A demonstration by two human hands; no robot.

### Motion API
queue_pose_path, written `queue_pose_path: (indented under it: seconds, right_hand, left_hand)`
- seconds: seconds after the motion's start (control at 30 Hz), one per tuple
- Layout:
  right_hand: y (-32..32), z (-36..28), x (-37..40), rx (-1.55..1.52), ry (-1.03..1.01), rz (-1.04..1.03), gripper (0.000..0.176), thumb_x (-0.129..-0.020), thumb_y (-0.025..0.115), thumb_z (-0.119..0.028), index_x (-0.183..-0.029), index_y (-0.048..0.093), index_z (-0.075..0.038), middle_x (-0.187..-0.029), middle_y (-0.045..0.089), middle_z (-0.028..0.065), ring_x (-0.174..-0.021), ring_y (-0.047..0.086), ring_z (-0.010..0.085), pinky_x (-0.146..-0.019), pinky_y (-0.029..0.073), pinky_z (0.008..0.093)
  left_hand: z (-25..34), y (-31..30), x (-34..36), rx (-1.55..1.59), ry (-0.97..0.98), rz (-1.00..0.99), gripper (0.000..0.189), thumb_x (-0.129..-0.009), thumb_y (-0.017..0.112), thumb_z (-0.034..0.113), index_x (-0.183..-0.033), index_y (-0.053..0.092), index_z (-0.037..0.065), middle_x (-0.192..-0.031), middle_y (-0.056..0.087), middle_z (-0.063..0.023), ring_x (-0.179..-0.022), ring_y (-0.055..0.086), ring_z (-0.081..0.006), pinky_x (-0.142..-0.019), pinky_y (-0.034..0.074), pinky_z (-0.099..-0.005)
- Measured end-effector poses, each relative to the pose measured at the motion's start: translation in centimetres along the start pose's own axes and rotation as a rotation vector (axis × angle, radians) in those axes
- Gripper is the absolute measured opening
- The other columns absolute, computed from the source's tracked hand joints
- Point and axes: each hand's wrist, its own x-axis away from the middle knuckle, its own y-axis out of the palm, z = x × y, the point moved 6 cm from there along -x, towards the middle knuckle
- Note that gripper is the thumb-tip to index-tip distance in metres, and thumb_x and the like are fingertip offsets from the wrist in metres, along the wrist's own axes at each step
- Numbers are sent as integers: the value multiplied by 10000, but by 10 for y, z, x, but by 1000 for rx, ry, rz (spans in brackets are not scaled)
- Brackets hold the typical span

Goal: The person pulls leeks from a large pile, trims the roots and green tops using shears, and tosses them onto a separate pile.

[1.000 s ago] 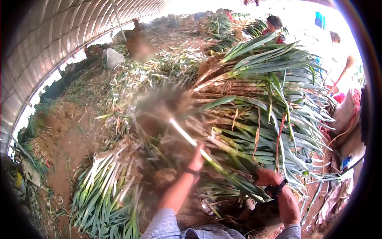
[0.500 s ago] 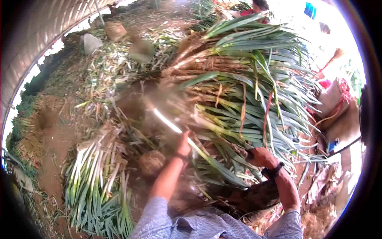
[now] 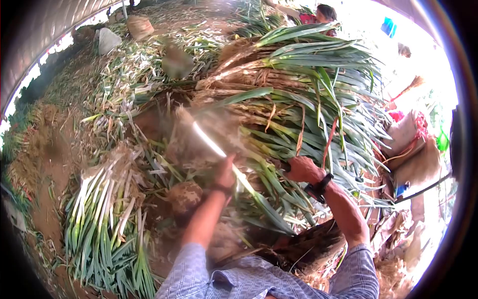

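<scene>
My left hand [image 3: 225, 172] is closed around the shank of a large green onion [image 3: 208, 138]. Its white end points up and left, with the roots blurred, and its green leaves trail down to the right. My right hand [image 3: 304, 169], a dark band at its wrist, is closed on a dark handle [image 3: 285, 166] whose far part I cannot make out. Right of and beyond both hands lies a big heap of untrimmed green onions [image 3: 318, 119], roots to the left. At lower left rests a bunch of cleaned green onions [image 3: 107, 214] with white shanks.
A round, soil-coloured lump [image 3: 184, 197] sits beside my left forearm. Leaf scraps [image 3: 144, 74] litter the ground at upper left, near a pale sack [image 3: 108, 41] and a tan sack [image 3: 140, 28]. Full sacks [image 3: 416, 144] stand at right. Another person [image 3: 323, 15] is behind the heap.
My right hand has moved left and away from my body, closer to my left hand, with the dark handle. My left hand still grips the green onion. The view has shifted slightly.
</scene>
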Motion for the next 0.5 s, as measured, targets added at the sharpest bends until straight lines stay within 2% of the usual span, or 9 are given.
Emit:
queue_pose_path:
  seconds: [0.03, 0.13, 0.17, 0.23, 0.33, 0.37, 0.47, 0.5]
  right_hand:
    - [-1, -3, -8, -9, 3, -18, 384, -799, 603, -374, -833, 679, 1, -817, 676, 232, -804, 652, 422, -734, 508, 512]
    - [-4, -9, -24, -46, -12, -40, 424, -798, 628, -402, -906, 699, 2, -840, 684, 234, -823, 663, 408, -752, 515, 491]
    - [-12, -16, -21, -81, -31, -52, 430, -795, 636, -407, -916, 702, 0, -842, 685, 232, -820, 664, 405, -752, 515, 485]
    - [-19, -20, -23, -193, -76, -9, 439, -786, 665, -418, -915, 708, 0, -824, 686, 222, -787, 662, 385, -745, 510, 467]
    - [-20, -10, -15, -176, -94, -36, 422, -792, 664, -399, -898, 701, 8, -810, 681, 226, -769, 658, 374, -738, 506, 460]
    - [-7, 6, -18, -77, -5, -117, 407, -795, 666, -377, -898, 691, 16, -793, 674, 225, -759, 660, 364, -720, 505, 454]
    - [-1, 25, 0, -92, 134, -266, 482, -787, 664, -405, -1076, 677, -20, -1003, 700, 219, -974, 668, 382, -828, 508, 471]
    - [0, 28, 7, -76, 134, -231, 458, -798, 661, -391, -1077, 681, -28, -960, 699, 226, -927, 673, 385, -817, 510, 471]
  left_hand:
    - [-2, 0, -5, -50, 55, -60, 425, -936, 603, 249, -1277, 536, 6, -1240, 599, -156, -1153, 595, -323, -783, 578, -500]
    - [-8, 0, -22, -22, 57, -124, 516, -954, 573, 270, -1372, 449, -6, -1359, 511, -183, -1269, 512, -331, -879, 540, -512]
    - [-10, 0, -25, -9, 5, -74, 575, -966, 548, 278, -1428, 374, -16, -1426, 445, -201, -1299, 481, -337, -931, 509, -520]
    - [-9, -1, -31, -4, 22, -28, 546, -957, 569, 289, -1393, 414, -1, -1347, 497, -188, -1233, 526, -319, -882, 522, -501]
    - [-11, -8, -41, 50, 37, 4, 496, -940, 602, 313, -1324, 471, 28, -1200, 557, -152, -1116, 575, -279, -806, 527, -472]
    - [-12, -9, -45, 72, 39, 4, 478, -934, 614, 322, -1298, 490, 38, -1146, 574, -137, -1074, 589, -262, -781, 526, -461]
    - [-6, 3, -30, 113, 6, 132, 423, -914, 643, 322, -1231, 526, 68, -1024, 576, -90, -965, 605, -224, -721, 513, -435]
    - [-6, 5, -28, 135, 53, 77, 457, -893, 675, 327, -1250, 528, 83, -1089, 590, -94, -971, 618, -229, -722, 519, -432]
